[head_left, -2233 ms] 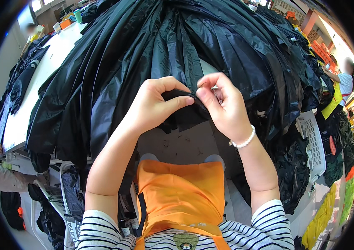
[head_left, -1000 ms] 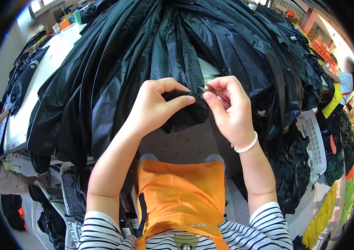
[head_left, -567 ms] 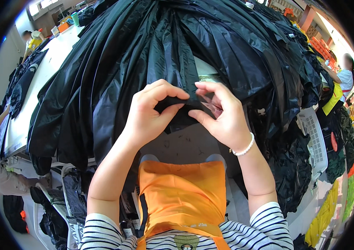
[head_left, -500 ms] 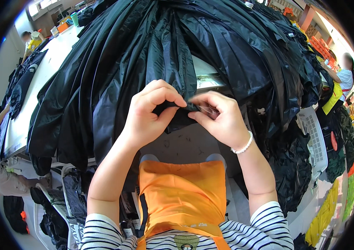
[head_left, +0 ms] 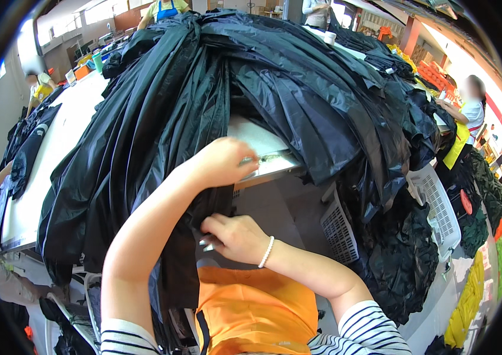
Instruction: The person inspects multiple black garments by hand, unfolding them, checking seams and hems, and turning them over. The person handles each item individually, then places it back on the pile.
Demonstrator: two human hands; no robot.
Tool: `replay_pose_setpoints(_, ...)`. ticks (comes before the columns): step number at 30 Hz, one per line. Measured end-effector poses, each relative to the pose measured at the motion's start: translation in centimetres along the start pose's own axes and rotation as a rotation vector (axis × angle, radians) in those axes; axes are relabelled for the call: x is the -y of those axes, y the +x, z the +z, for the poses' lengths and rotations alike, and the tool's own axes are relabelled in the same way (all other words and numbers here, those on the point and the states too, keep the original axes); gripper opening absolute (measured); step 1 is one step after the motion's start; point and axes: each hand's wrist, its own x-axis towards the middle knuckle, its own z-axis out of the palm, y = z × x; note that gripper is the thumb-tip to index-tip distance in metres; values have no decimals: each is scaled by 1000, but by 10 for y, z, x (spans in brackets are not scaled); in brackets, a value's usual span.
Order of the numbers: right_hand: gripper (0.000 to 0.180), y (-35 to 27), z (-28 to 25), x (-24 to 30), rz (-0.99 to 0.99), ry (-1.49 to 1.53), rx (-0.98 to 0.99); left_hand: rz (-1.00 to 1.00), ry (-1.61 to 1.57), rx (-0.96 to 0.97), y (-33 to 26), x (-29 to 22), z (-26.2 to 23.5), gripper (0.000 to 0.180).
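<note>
A big gathered pile of dark, glossy black fabric [head_left: 144, 112] fans over the table and hangs off its near edge. My left hand [head_left: 224, 161] is raised beside the folds near that edge; its fingers are bent and partly smeared by motion, so its hold is unclear. Lower and nearer to me, my right hand [head_left: 236, 236] is closed at the edge of a hanging black panel [head_left: 180, 260]. A small silvery, pointed tool [head_left: 206, 244] sticks out from its curled fingers; most of it is hidden in the palm. Whether those fingers also pinch the cloth cannot be seen.
The white table [head_left: 73, 127] shows at left and between the folds. Grey plastic baskets [head_left: 341, 228] and a white crate [head_left: 440, 198] stand at right beside heaped dark garments [head_left: 402, 254]. Co-workers are at the far left, far back and right [head_left: 471, 112].
My hands, close together before, are now apart. The right hand has come down and left to the hanging cloth; the left has moved slightly lower. My view has tilted up, showing more of the room.
</note>
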Motion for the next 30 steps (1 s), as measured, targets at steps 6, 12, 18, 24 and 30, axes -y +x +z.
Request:
replay_pose_setpoints(6, 33, 20, -110, -77, 210, -515, -325, -252, 486, -26, -59, 46, -5, 35)
replay_pose_setpoints(12, 43, -11, -194, -190, 448, -911, -77, 27, 1052, -55, -147, 196, -38, 31)
replay_pose_setpoints(18, 66, -15, -183, -169, 398, -889, -288, -22, 1141, -26, -149, 215, -31, 31)
replay_pose_setpoints(24, 23, -42, -189, -128, 675, -980, -88, -278, 217, -228, -113, 148, -24, 31)
replay_pose_setpoints(30, 34, 14, -185, -70, 643, 291, -80, -464, 217, -186, -78, 91, -3, 70)
